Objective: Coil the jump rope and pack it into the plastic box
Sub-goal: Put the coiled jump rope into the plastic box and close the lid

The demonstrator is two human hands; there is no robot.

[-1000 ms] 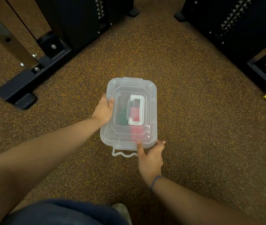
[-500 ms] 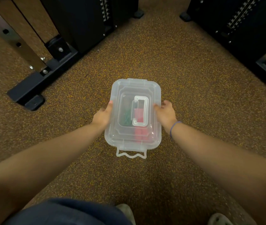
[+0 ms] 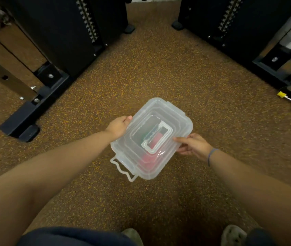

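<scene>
1. From my seat I see the plastic box between both hands, lid on, turned at a slant over the brown speckled floor — whether it rests on the floor or hangs just above it, I cannot tell.
2. My left hand grips the box's left long edge, with the fingertips curled over the rim of the lid.
3. My right hand holds the opposite long edge: the thumb lies on top of the lid's rim and the fingers are tucked along the side below. A blue wristband circles that wrist.
4. The jump rope is inside the box, showing through the cloudy lid as red and green shapes under the white carry handle.
5. At the box's near end a latch sticks out, unfastened.
6. Black machine frames stand to either side of the floor, and a yellow-tipped pin lies far right.
</scene>
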